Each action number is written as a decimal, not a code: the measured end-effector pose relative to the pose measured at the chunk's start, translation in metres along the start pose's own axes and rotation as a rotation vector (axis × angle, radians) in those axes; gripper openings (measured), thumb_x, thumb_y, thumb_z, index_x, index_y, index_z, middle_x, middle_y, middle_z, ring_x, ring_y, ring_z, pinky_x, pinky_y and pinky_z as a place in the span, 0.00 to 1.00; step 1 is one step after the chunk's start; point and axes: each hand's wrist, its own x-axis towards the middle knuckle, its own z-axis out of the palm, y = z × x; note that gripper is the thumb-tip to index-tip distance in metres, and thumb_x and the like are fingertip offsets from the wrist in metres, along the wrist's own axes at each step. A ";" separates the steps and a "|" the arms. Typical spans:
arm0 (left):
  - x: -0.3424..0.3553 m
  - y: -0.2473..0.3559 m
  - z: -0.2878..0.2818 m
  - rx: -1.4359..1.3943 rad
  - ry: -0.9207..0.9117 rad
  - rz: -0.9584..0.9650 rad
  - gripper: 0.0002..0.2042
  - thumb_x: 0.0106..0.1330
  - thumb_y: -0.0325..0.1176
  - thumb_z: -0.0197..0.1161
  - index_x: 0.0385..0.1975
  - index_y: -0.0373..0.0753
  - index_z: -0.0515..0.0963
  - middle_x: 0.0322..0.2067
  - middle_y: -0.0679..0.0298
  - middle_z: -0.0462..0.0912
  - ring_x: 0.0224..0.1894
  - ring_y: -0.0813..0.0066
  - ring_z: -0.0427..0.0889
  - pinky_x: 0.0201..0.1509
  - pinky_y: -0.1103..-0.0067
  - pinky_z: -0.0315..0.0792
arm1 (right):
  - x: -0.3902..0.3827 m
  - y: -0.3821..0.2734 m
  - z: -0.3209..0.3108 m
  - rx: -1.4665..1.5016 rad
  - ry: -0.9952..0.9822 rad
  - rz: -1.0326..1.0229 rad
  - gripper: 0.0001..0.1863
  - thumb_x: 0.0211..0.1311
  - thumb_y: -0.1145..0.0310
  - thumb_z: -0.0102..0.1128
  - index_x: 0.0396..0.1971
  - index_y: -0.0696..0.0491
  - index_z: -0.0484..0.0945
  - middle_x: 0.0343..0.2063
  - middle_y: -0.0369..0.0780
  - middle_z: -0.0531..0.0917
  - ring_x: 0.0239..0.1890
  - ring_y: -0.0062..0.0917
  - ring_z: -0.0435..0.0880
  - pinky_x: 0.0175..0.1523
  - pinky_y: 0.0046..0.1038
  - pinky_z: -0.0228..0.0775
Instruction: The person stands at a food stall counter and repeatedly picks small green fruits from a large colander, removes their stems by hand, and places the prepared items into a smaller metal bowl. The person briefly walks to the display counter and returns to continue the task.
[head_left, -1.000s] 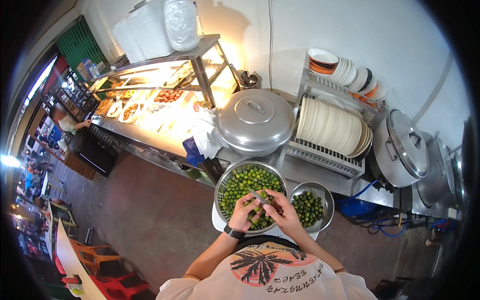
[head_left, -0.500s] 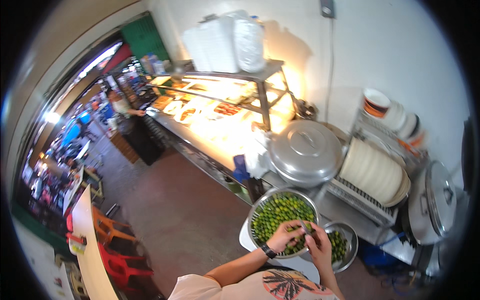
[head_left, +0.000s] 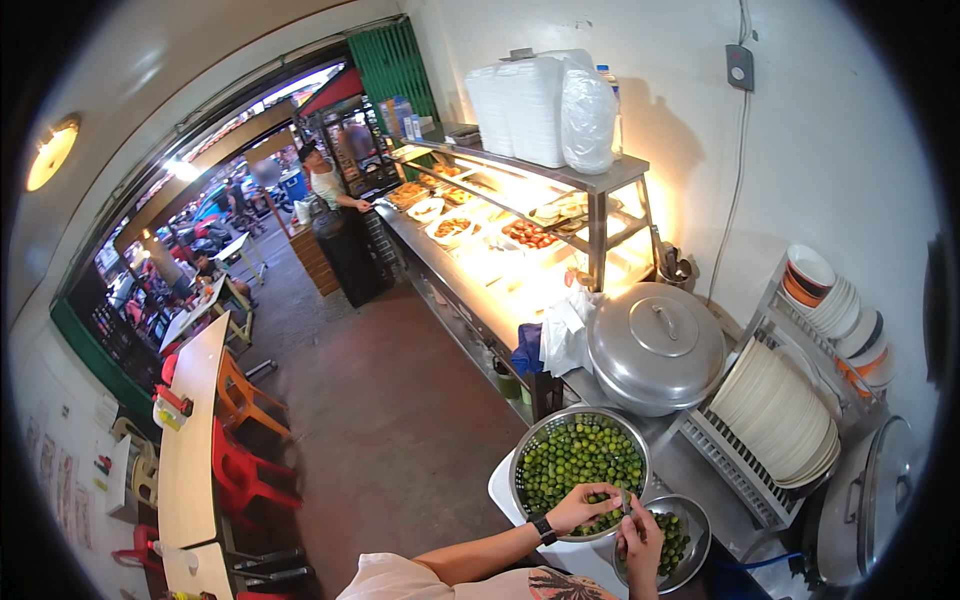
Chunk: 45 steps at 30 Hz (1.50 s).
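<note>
A perforated metal colander full of small green citrus fruits stands in front of me on a white surface. Over its near right rim, my left hand is closed in a pinch; whatever lies between its fingertips is mostly hidden. Close against those fingertips, my right hand grips a small knife whose short grey blade points up. Below and beside the right hand sits a smaller metal bowl with more dark green fruit pieces in it, partly covered by that hand.
Past the colander are a large lidded pot, a rack of plates and another big pot. A lit food counter runs away to the left, with a person at its far end. Tables and chairs line the left.
The view has swung, so the whole scene sits further right and lower. Both hands stay together over the colander's near right side, with the knife still between them.
</note>
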 end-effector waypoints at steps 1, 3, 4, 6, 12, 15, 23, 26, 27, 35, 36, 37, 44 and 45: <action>-0.001 -0.001 0.004 0.053 0.013 0.027 0.14 0.65 0.39 0.62 0.46 0.38 0.77 0.21 0.76 0.73 0.14 0.92 0.59 0.17 0.89 0.51 | 0.000 0.004 -0.001 0.017 0.021 0.015 0.20 0.65 0.71 0.53 0.57 0.57 0.70 0.19 0.32 0.71 0.16 0.12 0.66 0.19 0.14 0.54; 0.000 -0.011 0.008 0.124 0.041 0.048 0.15 0.65 0.40 0.62 0.46 0.38 0.77 0.23 0.75 0.74 0.15 0.92 0.61 0.17 0.89 0.52 | -0.001 0.014 -0.001 0.093 0.074 0.015 0.19 0.65 0.70 0.53 0.54 0.59 0.72 0.17 0.33 0.72 0.14 0.12 0.65 0.16 0.15 0.53; 0.001 -0.019 0.008 0.142 0.055 0.047 0.16 0.64 0.41 0.62 0.46 0.38 0.78 0.25 0.75 0.75 0.15 0.92 0.61 0.16 0.89 0.52 | 0.001 0.017 -0.001 0.134 0.076 0.029 0.18 0.65 0.69 0.54 0.53 0.59 0.73 0.17 0.33 0.73 0.14 0.11 0.65 0.15 0.15 0.52; 0.005 -0.038 0.003 0.121 0.089 -0.100 0.17 0.65 0.42 0.61 0.47 0.37 0.77 0.29 0.74 0.76 0.17 0.91 0.63 0.16 0.89 0.53 | 0.005 0.023 -0.002 0.215 0.085 0.066 0.17 0.64 0.69 0.55 0.52 0.59 0.75 0.18 0.34 0.75 0.13 0.10 0.64 0.15 0.15 0.51; 0.003 -0.103 -0.072 -1.057 -0.105 -0.344 0.13 0.70 0.37 0.52 0.49 0.36 0.71 0.34 0.63 0.74 0.23 0.82 0.67 0.14 0.89 0.57 | 0.034 0.165 -0.079 0.740 0.380 0.614 0.25 0.64 0.64 0.54 0.60 0.47 0.63 0.20 0.33 0.72 0.15 0.22 0.67 0.16 0.25 0.59; -0.020 -0.076 -0.100 -1.238 -0.025 -0.430 0.11 0.71 0.35 0.50 0.48 0.37 0.70 0.37 0.57 0.72 0.25 0.78 0.67 0.14 0.90 0.58 | 0.053 0.278 -0.146 0.738 0.745 0.728 0.13 0.69 0.54 0.46 0.31 0.47 0.67 0.18 0.34 0.71 0.16 0.21 0.65 0.18 0.26 0.56; -0.129 -0.087 -0.223 -1.296 -0.072 -0.557 0.14 0.69 0.39 0.54 0.48 0.39 0.73 0.40 0.58 0.77 0.36 0.70 0.77 0.38 0.75 0.78 | 0.094 0.160 0.029 0.232 0.831 0.452 0.39 0.61 0.76 0.50 0.70 0.40 0.44 0.19 0.39 0.71 0.14 0.24 0.64 0.18 0.29 0.58; -0.167 -0.052 -0.261 -1.106 0.053 -0.512 0.15 0.69 0.41 0.53 0.48 0.39 0.73 0.36 0.59 0.78 0.34 0.70 0.78 0.36 0.76 0.78 | 0.125 0.165 0.094 -0.119 0.676 0.431 0.48 0.52 0.91 0.44 0.70 0.39 0.43 0.29 0.44 0.74 0.14 0.27 0.64 0.19 0.30 0.59; -0.178 -0.047 -0.284 -1.077 -0.013 -0.460 0.15 0.69 0.42 0.53 0.48 0.39 0.73 0.35 0.60 0.79 0.33 0.69 0.79 0.36 0.76 0.78 | 0.140 0.183 0.100 -0.299 0.670 0.407 0.48 0.51 0.92 0.43 0.70 0.40 0.43 0.38 0.47 0.73 0.19 0.31 0.69 0.22 0.32 0.64; -0.271 0.025 -0.397 -0.943 0.347 -0.238 0.15 0.69 0.48 0.52 0.35 0.40 0.71 0.25 0.68 0.68 0.20 0.81 0.64 0.15 0.85 0.55 | 0.209 0.261 0.117 -1.334 0.788 0.733 0.47 0.56 0.85 0.53 0.70 0.39 0.40 0.64 0.45 0.58 0.59 0.40 0.66 0.58 0.42 0.70; -0.277 0.032 -0.413 -0.953 0.390 -0.203 0.15 0.69 0.48 0.52 0.35 0.40 0.71 0.25 0.68 0.69 0.20 0.81 0.65 0.15 0.85 0.55 | 0.211 0.248 0.135 -1.427 0.832 0.685 0.47 0.56 0.83 0.55 0.70 0.39 0.39 0.63 0.44 0.60 0.59 0.40 0.66 0.58 0.42 0.70; -0.289 0.031 -0.428 -0.985 0.484 -0.153 0.15 0.70 0.47 0.52 0.35 0.39 0.71 0.25 0.67 0.69 0.20 0.80 0.64 0.15 0.85 0.53 | 0.212 0.215 0.184 -1.431 0.762 0.559 0.47 0.53 0.82 0.58 0.70 0.44 0.42 0.61 0.44 0.64 0.60 0.40 0.65 0.56 0.39 0.70; -0.280 0.070 -0.543 -1.100 0.611 0.079 0.15 0.70 0.45 0.51 0.36 0.38 0.71 0.25 0.64 0.69 0.21 0.77 0.63 0.16 0.85 0.53 | 0.278 0.236 0.414 -0.660 -0.716 -0.104 0.35 0.62 0.62 0.57 0.66 0.54 0.55 0.65 0.42 0.62 0.53 0.29 0.74 0.57 0.26 0.64; -0.273 0.081 -0.563 -1.100 0.626 0.100 0.15 0.70 0.45 0.51 0.37 0.37 0.71 0.25 0.64 0.69 0.21 0.77 0.63 0.16 0.85 0.53 | 0.279 0.240 0.452 -0.925 -0.949 0.026 0.33 0.67 0.49 0.46 0.67 0.46 0.55 0.66 0.42 0.61 0.64 0.36 0.64 0.67 0.33 0.54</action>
